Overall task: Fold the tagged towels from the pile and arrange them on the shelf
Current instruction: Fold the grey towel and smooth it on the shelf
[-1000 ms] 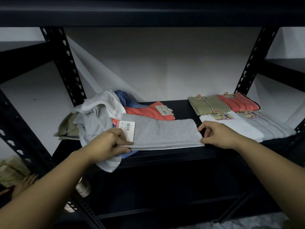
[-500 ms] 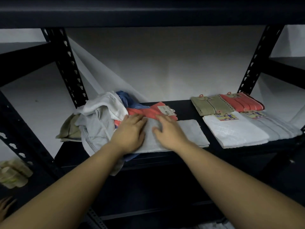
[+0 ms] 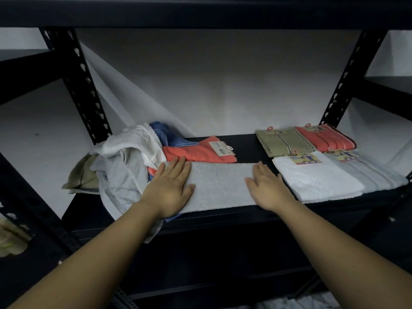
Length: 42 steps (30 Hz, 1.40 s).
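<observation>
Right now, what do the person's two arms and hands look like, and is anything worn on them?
Both forearms are bare, with no sleeves in view. The left hand and the right hand wear no gloves, and no rings, watch or bracelet show. The fingers look bare, with short nails.

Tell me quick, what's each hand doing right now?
Left hand: open, flat on the grey towel, holding nothing.
Right hand: open, flat on the same towel's right end.

A folded grey towel [image 3: 219, 186] lies flat along the front edge of the black shelf [image 3: 245, 141]. The rumpled towel pile [image 3: 133, 161] touches its left end; four folded tagged towels [image 3: 323, 166] lie just right.
</observation>
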### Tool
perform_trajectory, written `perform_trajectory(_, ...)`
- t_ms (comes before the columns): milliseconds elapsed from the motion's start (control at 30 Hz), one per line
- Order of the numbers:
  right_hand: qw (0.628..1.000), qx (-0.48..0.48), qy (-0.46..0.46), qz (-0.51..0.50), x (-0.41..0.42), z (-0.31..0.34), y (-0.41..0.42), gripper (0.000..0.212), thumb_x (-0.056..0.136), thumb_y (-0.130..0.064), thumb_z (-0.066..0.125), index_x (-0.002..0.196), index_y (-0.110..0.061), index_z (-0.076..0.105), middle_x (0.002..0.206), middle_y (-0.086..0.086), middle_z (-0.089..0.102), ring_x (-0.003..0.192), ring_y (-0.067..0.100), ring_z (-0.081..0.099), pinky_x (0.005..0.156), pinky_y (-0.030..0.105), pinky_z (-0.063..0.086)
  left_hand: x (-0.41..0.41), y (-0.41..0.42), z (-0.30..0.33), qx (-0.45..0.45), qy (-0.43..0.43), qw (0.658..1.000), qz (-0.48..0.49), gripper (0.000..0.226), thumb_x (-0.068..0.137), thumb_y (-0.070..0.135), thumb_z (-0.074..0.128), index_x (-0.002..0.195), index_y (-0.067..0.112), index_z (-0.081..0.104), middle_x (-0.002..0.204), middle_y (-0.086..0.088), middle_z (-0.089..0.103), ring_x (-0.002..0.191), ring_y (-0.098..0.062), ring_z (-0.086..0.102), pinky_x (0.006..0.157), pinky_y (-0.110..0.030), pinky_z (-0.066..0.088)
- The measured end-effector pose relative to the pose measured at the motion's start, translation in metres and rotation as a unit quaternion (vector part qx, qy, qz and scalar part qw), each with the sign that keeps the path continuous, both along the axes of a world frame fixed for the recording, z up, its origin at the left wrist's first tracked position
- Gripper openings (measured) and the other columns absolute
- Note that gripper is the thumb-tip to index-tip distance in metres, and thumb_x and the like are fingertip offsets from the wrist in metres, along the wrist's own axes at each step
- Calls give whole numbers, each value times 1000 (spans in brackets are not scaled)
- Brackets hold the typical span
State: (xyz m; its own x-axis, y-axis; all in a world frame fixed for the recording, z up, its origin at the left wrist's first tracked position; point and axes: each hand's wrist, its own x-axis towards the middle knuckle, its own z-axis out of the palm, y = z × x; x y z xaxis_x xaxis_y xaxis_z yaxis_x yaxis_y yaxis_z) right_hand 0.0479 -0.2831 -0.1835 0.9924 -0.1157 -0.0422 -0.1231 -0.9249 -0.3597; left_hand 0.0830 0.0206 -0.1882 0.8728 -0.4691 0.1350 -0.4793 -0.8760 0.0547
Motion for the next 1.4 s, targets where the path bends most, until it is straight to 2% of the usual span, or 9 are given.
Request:
perform_trajectory(100,988,32,-110,-101,-5,-2,-1,37,102,-22,49,126,4,55,136,23,48,129,41,43,102,44,39,0,0,-2,-1,-6,1000,6,86,95,70,5,165,20,-1,172,-1,-8,158,-16,-13,125,-37,-16)
perform_trajectory(367,989,-31,-72,-128,6,2,-4,42,102,-44,54,113,-3,59,117,16,65,107,34,62,74,36,42,-2,-2,-2,-14,-18,1000,4,91,93,77,10,165,21,4,173,0,-2,159,-16,-9,128,-42,-9)
perform_trajectory(667,984,151,-73,-56,13,48,-35,34,99,-29,65,126,-11,54,113,8,68,97,26,63,78,34,49,-4,-25,13,-4,-98,993,-64,73,90,53,41,157,24,40,166,-10,31,154,-32,28,125,-60,16)
perform_trajectory(833,971,214,-108,21,2,73,-76,57,96,-26,69,143,-37,39,101,-11,67,90,12,66,76,33,53,-8,-79,16,-34,-14,987,-159,53,102,47,37,152,37,47,168,2,28,158,-17,16,127,-57,5)
perform_trajectory(967,962,235,-121,68,1,82,-113,40,96,-26,71,128,-44,55,123,-16,64,111,9,63,96,36,53,-10,-124,17,-39,18,986,-159,51,106,52,42,154,37,44,166,6,34,157,-11,17,126,-42,-9)
perform_trajectory(1100,958,227,-136,105,1,94,-136,15,95,-19,73,104,-31,69,107,-21,66,91,-16,56,79,16,40,-9,-153,14,-43,21,988,-144,56,100,60,45,152,38,46,158,8,45,147,-7,34,124,-33,7)
perform_trajectory(1200,960,225,-132,105,4,94,-145,10,94,-20,74,95,-29,72,92,-12,68,73,-3,56,70,24,42,-5,-166,14,-33,33,991,-128,64,93,70,41,149,39,48,154,11,48,143,-11,39,125,-42,18)
perform_trajectory(1333,956,245,-117,113,4,91,-140,14,94,-17,72,99,-30,73,103,-15,72,90,-4,64,77,23,44,-2,-168,14,-37,36,992,-118,61,93,68,47,145,37,55,151,10,50,139,-15,42,123,-44,25)
perform_trajectory(1400,952,266,-101,111,4,91,-135,21,94,-15,70,100,-34,74,105,-1,73,97,15,68,80,38,52,-1,-163,15,-69,19,989,-132,55,93,63,51,137,33,64,144,8,57,133,-15,47,120,-39,30)
